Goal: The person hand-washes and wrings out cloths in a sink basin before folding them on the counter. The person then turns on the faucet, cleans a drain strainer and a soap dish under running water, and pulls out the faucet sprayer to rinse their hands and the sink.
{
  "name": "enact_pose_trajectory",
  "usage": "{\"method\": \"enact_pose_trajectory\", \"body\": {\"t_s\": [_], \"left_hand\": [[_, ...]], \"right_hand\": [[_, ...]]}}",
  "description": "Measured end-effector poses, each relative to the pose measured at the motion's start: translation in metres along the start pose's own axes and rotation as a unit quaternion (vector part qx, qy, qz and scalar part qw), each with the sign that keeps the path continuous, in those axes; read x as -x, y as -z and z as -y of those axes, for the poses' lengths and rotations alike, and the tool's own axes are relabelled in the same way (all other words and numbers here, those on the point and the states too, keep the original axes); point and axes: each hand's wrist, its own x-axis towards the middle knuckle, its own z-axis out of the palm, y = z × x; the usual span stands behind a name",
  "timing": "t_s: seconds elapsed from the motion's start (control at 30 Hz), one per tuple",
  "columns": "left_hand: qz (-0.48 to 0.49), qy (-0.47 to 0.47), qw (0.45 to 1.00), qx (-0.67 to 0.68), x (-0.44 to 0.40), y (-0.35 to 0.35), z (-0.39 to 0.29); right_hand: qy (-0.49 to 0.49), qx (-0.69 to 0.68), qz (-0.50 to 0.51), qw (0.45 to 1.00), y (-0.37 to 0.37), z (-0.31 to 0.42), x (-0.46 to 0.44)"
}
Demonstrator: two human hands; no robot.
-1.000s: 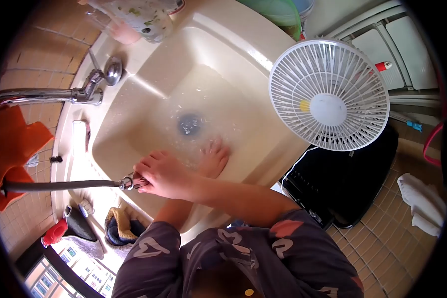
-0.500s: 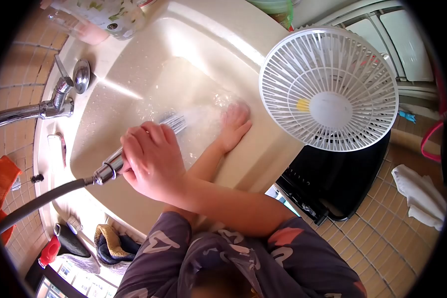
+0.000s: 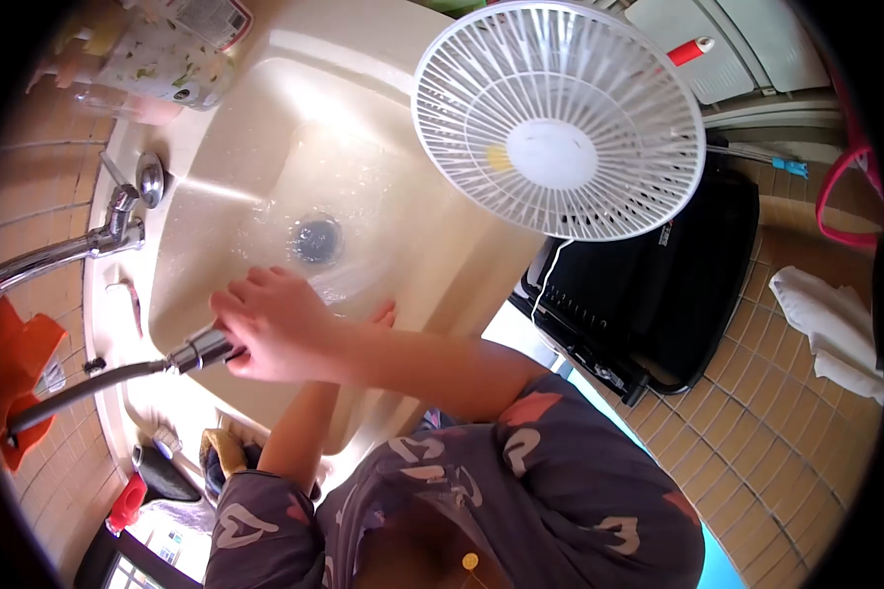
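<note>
My right hand (image 3: 280, 329) is closed around the chrome handle (image 3: 204, 349) of a hand shower, whose grey hose (image 3: 88, 388) runs off to the left. The spray head is hidden behind my fingers. Under my right forearm, my left arm reaches into the cream sink (image 3: 206, 245). Only a few fingers of my left hand (image 3: 385, 314) show, stretched out near the basin's near side; the rest is covered. Water runs over the basin floor around the round drain (image 3: 316, 240).
A round white slotted plastic piece (image 3: 552, 154), like a basket, overlaps the sink's right edge. A chrome faucet (image 3: 108, 236) stands left. Bottles (image 3: 167, 74) crowd the far left corner. Right of the sink lie a black case-like object (image 3: 648, 285) and a white cloth (image 3: 830, 329).
My left hand has come away from the basin's far right wall toward me. My right hand has shifted slightly left and nearer with the shower. The drain now shows, and the view has shifted.
</note>
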Motion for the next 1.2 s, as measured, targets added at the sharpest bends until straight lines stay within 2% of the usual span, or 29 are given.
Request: {"method": "enact_pose_trajectory", "body": {"t_s": [0.07,0.1,0.13,0.17,0.2,0.3,0.33,0.4,0.47,0.5,0.57,0.6,0.63,0.67,0.73,0.8,0.83,0.9,0.93,0.97,1.0,1.03,1.07,1.1,1.13,1.2], "left_hand": [[0.003,0.039,0.992,0.123,0.016,0.022,0.041],[-0.018,0.048,0.979,0.195,0.026,0.033,0.05],[-0.125,0.039,0.959,0.252,0.04,0.041,0.043],[-0.281,0.01,0.92,0.272,0.051,0.045,-0.005],[-0.432,-0.019,0.855,0.286,0.07,0.049,-0.041],[-0.485,-0.287,0.797,0.22,0.129,0.06,-0.114],[-0.488,-0.331,0.774,0.229,0.137,0.046,-0.161],[-0.471,-0.33,0.793,0.202,0.145,0.034,-0.202],[-0.509,-0.281,0.785,0.213,0.133,0.055,-0.178],[-0.547,-0.294,0.743,0.249,0.127,0.06,-0.178],[-0.546,-0.331,0.716,0.284,0.13,0.075,-0.161],[-0.537,-0.361,0.693,0.319,0.133,0.078,-0.155],[-0.534,-0.346,0.698,0.329,0.136,0.076,-0.155],[-0.536,-0.348,0.694,0.331,0.138,0.073,-0.154],[-0.534,-0.316,0.717,0.318,0.142,0.067,-0.15],[-0.546,-0.298,0.719,0.31,0.141,0.065,-0.145],[-0.558,-0.301,0.717,0.29,0.139,0.065,-0.14],[-0.568,-0.304,0.716,0.269,0.137,0.067,-0.137],[-0.579,-0.299,0.701,0.291,0.135,0.066,-0.138],[-0.588,-0.292,0.686,0.314,0.133,0.063,-0.139],[-0.585,-0.291,0.688,0.315,0.131,0.057,-0.142],[-0.595,-0.272,0.68,0.331,0.128,0.053,-0.146],[-0.605,-0.254,0.672,0.344,0.127,0.05,-0.151],[-0.606,-0.274,0.673,0.322,0.123,0.05,-0.152],[-0.604,-0.274,0.677,0.319,0.122,0.05,-0.153],[-0.607,-0.274,0.67,0.327,0.121,0.049,-0.154]], "right_hand": [[-0.029,-0.045,0.058,0.997,-0.004,-0.005,0.002],[-0.021,-0.051,0.037,0.998,-0.007,-0.011,0.002],[-0.009,-0.059,0.017,0.998,-0.012,-0.017,-0.001],[-0.028,-0.055,0.024,0.998,-0.013,-0.019,-0.006],[-0.046,-0.052,0.033,0.997,-0.014,-0.019,-0.008],[-0.095,-0.057,0.082,0.99,-0.018,-0.011,-0.018],[-0.132,-0.051,0.111,0.984,-0.021,-0.005,-0.019],[-0.179,-0.079,0.129,0.972,-0.035,0.006,-0.016],[-0.241,-0.129,0.124,0.954,-0.047,0.011,-0.01],[-0.231,-0.129,0.131,0.955,-0.058,0.006,0.001],[-0.268,-0.335,0.092,0.898,-0.082,-0.016,0.031],[-0.265,-0.334,0.097,0.9,-0.094,-0.026,0.045],[-0.409,-0.503,0.036,0.761,-0.106,-0.037,0.058],[-0.526,-0.633,-0.027,0.567,-0.111,-0.04,0.063],[-0.514,-0.646,-0.02,0.564,-0.117,-0.04,0.06],[-0.475,-0.731,-0.073,0.486,-0.124,-0.037,0.055],[-0.476,-0.732,-0.074,0.483,-0.124,-0.036,0.053],[-0.527,-0.647,-0.194,0.515,-0.117,-0.032,0.043],[-0.527,-0.648,-0.196,0.513,-0.119,-0.023,0.04],[-0.419,-0.522,-0.083,0.738,-0.123,-0.012,0.039],[-0.272,-0.346,0.038,0.897,-0.119,-0.002,0.036],[-0.334,-0.218,0.045,0.916,-0.103,0.017,0.034],[-0.335,-0.219,0.038,0.916,-0.094,0.017,0.029],[-0.461,-0.362,0.098,0.804,-0.088,0.01,0.024],[-0.562,-0.489,0.154,0.65,-0.083,0.005,0.02],[-0.572,-0.485,0.165,0.64,-0.087,-0.001,0.025]]}}
